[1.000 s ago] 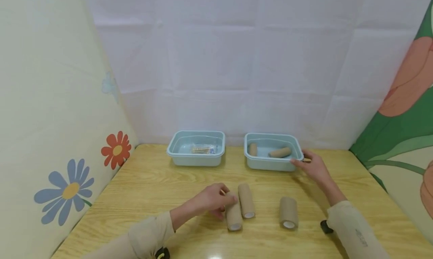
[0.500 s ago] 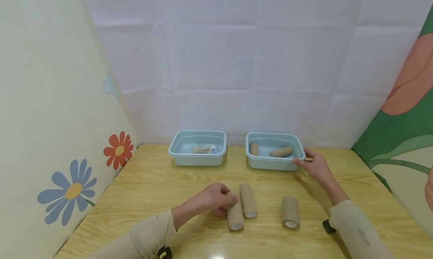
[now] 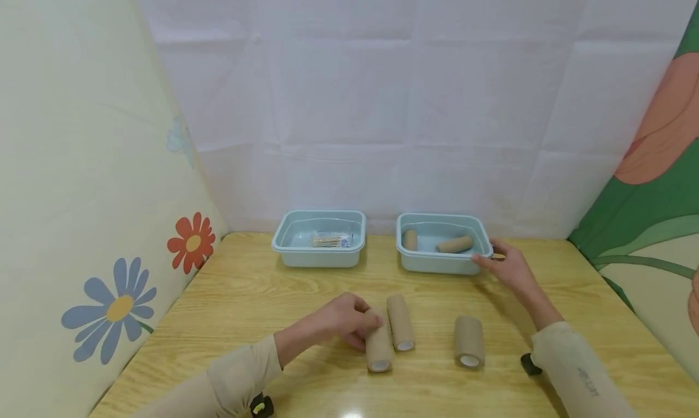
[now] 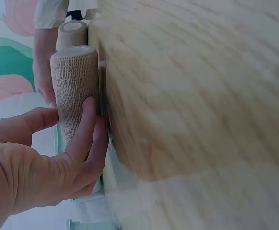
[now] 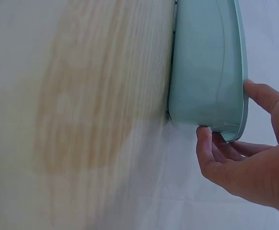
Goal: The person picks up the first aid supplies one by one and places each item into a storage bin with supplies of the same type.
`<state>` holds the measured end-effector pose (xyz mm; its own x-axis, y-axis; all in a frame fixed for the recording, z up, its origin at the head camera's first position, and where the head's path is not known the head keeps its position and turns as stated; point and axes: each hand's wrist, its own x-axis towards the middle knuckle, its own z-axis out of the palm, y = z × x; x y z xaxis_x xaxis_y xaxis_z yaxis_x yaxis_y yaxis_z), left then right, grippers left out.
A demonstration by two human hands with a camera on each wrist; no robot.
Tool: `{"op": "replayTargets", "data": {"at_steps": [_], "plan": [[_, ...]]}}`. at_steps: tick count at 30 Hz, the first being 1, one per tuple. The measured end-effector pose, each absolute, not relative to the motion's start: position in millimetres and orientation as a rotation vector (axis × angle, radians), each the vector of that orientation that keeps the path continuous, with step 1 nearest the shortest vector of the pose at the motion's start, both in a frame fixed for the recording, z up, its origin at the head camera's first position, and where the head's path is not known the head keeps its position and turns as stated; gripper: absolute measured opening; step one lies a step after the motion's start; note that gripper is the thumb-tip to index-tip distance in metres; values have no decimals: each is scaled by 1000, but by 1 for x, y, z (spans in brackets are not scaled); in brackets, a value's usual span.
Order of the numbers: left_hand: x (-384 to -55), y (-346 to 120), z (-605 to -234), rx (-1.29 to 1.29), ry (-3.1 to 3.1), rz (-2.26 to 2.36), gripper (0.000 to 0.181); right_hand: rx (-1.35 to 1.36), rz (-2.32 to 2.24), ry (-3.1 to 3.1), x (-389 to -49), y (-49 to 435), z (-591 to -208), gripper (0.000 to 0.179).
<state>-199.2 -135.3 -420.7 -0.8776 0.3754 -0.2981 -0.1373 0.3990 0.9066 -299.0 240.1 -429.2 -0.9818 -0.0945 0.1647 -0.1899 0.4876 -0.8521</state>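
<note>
My left hand [image 3: 345, 318] grips a tan bandage roll [image 3: 378, 350] lying on the table, thumb on one side and fingers on the other. Up close in the left wrist view, the held roll [image 4: 75, 72] has a crinkled, woven surface and a white core. A second bandage roll [image 3: 401, 326] lies just right of it, and a wider bandage roll [image 3: 469, 341] farther right. At the back, my right hand [image 3: 512, 270] pinches the near right corner of a light blue plastic bin [image 3: 437, 264]. In the right wrist view, its thumb is on the bin's rim [image 5: 244, 62], fingers below. Two smaller rolls [image 3: 455, 244] lie inside.
Left of that bin stands a matching blue bin [image 3: 318, 259] holding a clear packet of thin sticks [image 3: 331, 241], perhaps cotton swabs. A white cloth [image 3: 338, 102] hangs behind the wooden table [image 3: 246, 296]. Flower-patterned panels [image 3: 87, 175] stand at both sides.
The view shifts slightly at first. Both hands keep their holds, and the rolls and bins stay essentially where they were.
</note>
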Motion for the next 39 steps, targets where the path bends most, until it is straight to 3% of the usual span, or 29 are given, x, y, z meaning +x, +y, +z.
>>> {"op": "replayTargets", "data": {"at_steps": [10, 39], "plan": [[-211, -135, -408, 236, 2317, 1368, 39, 246, 1537, -2630, -299, 240, -430, 77], [-250, -82, -377, 429, 2364, 1424, 23, 264, 1557, -2601, -301, 241, -431, 74]]}}
